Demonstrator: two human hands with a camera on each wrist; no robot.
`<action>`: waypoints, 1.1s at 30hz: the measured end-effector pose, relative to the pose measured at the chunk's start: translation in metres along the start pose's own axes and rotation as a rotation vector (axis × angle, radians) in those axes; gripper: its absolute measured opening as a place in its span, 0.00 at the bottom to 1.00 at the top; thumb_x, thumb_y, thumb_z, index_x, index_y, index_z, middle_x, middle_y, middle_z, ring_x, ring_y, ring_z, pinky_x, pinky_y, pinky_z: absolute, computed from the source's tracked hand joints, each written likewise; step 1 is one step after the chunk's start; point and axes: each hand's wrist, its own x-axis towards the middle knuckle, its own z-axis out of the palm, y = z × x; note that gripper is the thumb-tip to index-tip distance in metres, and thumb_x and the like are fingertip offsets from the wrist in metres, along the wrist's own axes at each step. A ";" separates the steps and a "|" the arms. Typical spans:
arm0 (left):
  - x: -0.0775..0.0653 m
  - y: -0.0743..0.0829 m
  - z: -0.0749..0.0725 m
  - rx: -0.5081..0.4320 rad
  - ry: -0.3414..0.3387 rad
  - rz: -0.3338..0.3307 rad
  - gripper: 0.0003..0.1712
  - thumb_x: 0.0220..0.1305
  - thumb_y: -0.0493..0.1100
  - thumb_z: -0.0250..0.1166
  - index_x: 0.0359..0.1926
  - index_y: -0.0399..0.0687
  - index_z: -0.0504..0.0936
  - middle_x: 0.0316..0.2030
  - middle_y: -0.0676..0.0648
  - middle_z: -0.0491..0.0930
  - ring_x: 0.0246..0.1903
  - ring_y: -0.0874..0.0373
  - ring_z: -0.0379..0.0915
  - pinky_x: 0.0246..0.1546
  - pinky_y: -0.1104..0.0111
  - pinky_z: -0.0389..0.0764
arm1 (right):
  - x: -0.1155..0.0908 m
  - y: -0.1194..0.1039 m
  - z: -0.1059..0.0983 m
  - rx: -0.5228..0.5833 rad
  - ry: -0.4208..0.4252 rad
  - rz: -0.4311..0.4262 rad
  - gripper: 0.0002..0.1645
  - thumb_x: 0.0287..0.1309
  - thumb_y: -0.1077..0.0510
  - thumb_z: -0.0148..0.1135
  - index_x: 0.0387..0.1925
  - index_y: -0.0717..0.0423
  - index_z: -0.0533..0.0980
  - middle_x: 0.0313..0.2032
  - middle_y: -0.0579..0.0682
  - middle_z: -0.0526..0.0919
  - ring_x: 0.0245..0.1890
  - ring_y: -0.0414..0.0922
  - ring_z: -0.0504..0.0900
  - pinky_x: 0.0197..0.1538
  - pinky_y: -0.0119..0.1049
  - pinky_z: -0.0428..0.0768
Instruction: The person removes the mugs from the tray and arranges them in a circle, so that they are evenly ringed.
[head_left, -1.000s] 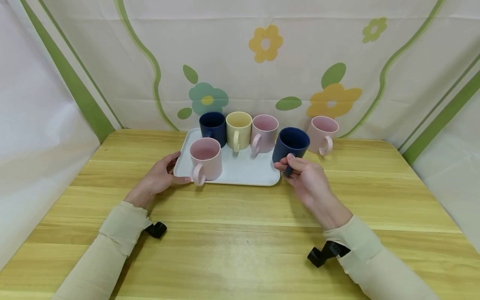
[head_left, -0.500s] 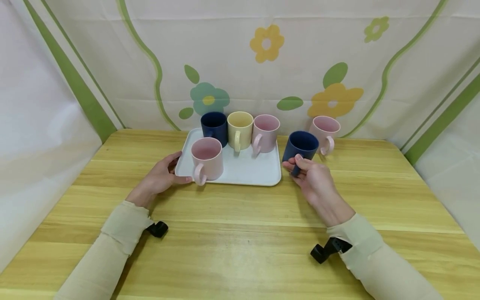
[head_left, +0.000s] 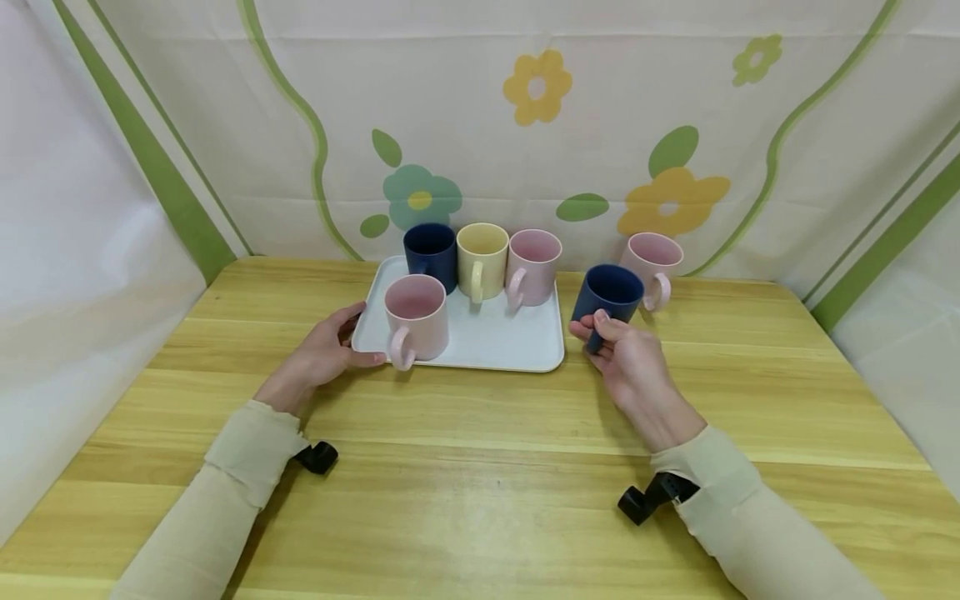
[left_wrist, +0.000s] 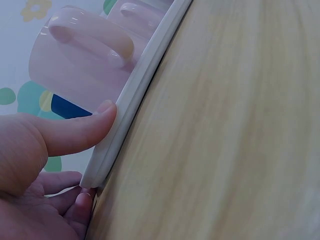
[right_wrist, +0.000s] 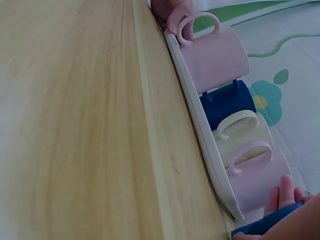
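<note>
My left hand [head_left: 322, 350] grips the front left corner of a white tray [head_left: 498, 350], thumb on its front rim and fingers at its side. In the left wrist view the thumb [left_wrist: 82, 132] presses the rim. On the tray stand a pink mug [head_left: 423, 329] near that hand and, behind, a navy mug [head_left: 438, 267], a yellow mug [head_left: 491, 267] and a second pink mug [head_left: 540, 279]. Just right of the tray, my right hand [head_left: 633, 362] holds another navy mug [head_left: 611, 300] by its handle. Whether its base touches the table cannot be told.
One more pink mug [head_left: 648, 267] stands on the wooden table [head_left: 480, 483] behind the held mug, partly covered by it. A white patterned cloth [head_left: 450, 100] hangs close behind the tray, with further cloth at both sides.
The held navy mug has moved right and slightly lower, from the tray's right edge to beside the tray. My left hand and the tray hold their place.
</note>
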 end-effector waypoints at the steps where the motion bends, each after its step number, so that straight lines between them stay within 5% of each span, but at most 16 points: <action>1: 0.000 0.000 0.000 0.000 0.000 -0.001 0.63 0.64 0.38 0.76 0.86 0.39 0.42 0.83 0.31 0.52 0.78 0.34 0.55 0.80 0.41 0.60 | 0.001 0.000 0.001 0.001 0.004 0.003 0.17 0.81 0.52 0.53 0.37 0.52 0.84 0.35 0.42 0.92 0.46 0.35 0.90 0.84 0.44 0.58; 11: -0.001 0.001 0.001 0.000 0.000 -0.010 0.63 0.64 0.38 0.76 0.86 0.39 0.42 0.83 0.31 0.52 0.79 0.34 0.55 0.80 0.41 0.59 | 0.013 0.001 0.009 0.012 0.014 0.027 0.14 0.80 0.51 0.54 0.51 0.55 0.80 0.40 0.42 0.93 0.69 0.41 0.81 0.84 0.41 0.59; 18: -0.002 0.003 0.001 0.002 0.006 -0.025 0.63 0.64 0.39 0.77 0.86 0.41 0.43 0.83 0.32 0.53 0.78 0.35 0.57 0.79 0.42 0.61 | 0.024 0.000 0.011 -0.031 -0.040 0.015 0.21 0.79 0.56 0.58 0.65 0.61 0.75 0.43 0.44 0.92 0.61 0.42 0.87 0.82 0.42 0.64; 29: -0.002 0.004 0.001 0.008 0.006 -0.024 0.63 0.64 0.39 0.76 0.86 0.40 0.43 0.83 0.32 0.53 0.78 0.35 0.56 0.80 0.42 0.60 | 0.038 -0.005 0.009 -0.053 -0.088 0.015 0.09 0.78 0.57 0.59 0.45 0.54 0.84 0.41 0.44 0.93 0.55 0.41 0.88 0.82 0.43 0.64; 33: -0.001 0.003 0.002 0.006 0.007 -0.029 0.63 0.65 0.39 0.76 0.86 0.42 0.43 0.83 0.34 0.53 0.79 0.36 0.55 0.81 0.43 0.59 | 0.043 -0.007 0.008 -0.064 -0.102 0.014 0.10 0.78 0.56 0.59 0.48 0.55 0.84 0.43 0.44 0.93 0.60 0.43 0.86 0.82 0.43 0.64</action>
